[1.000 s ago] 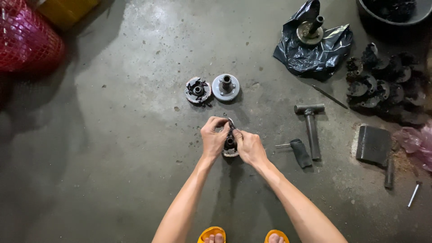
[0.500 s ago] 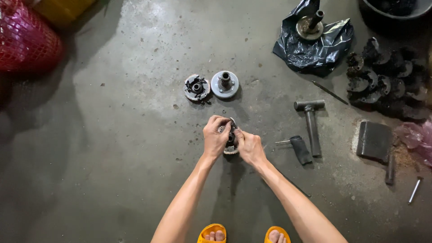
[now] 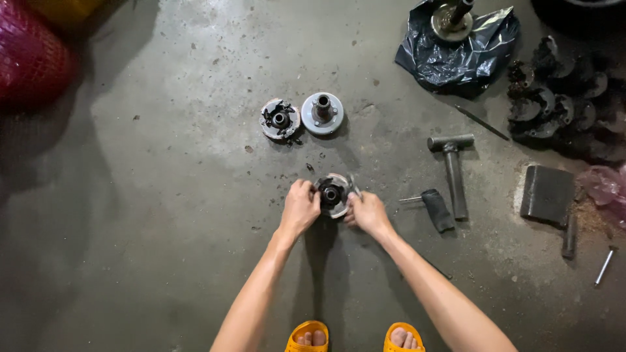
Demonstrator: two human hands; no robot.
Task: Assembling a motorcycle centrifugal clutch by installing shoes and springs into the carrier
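Note:
A round metal clutch-like part (image 3: pixel 332 195) with a dark hub lies on the concrete floor between my hands. My left hand (image 3: pixel 300 207) grips its left rim. My right hand (image 3: pixel 366 212) holds its right side, and a thin metal tool tip (image 3: pixel 353 184) sticks up by those fingers. Further away on the floor sit two similar round parts: one with dark shoes (image 3: pixel 280 120) and a plain grey disc with a central stub (image 3: pixel 322 113).
A hammer (image 3: pixel 452 164) and a short wrapped-handle tool (image 3: pixel 433 208) lie to the right. A dark block (image 3: pixel 547 193), a black bag with a shafted part (image 3: pixel 456 40), a pile of dark parts (image 3: pixel 561 107) and a red mesh sack (image 3: pixel 29 58) surround the spot. My yellow sandals (image 3: pixel 355 337) show below.
My hands have spread apart to either side of the round part, which now lies face up and more exposed; before, both hands were closed over it.

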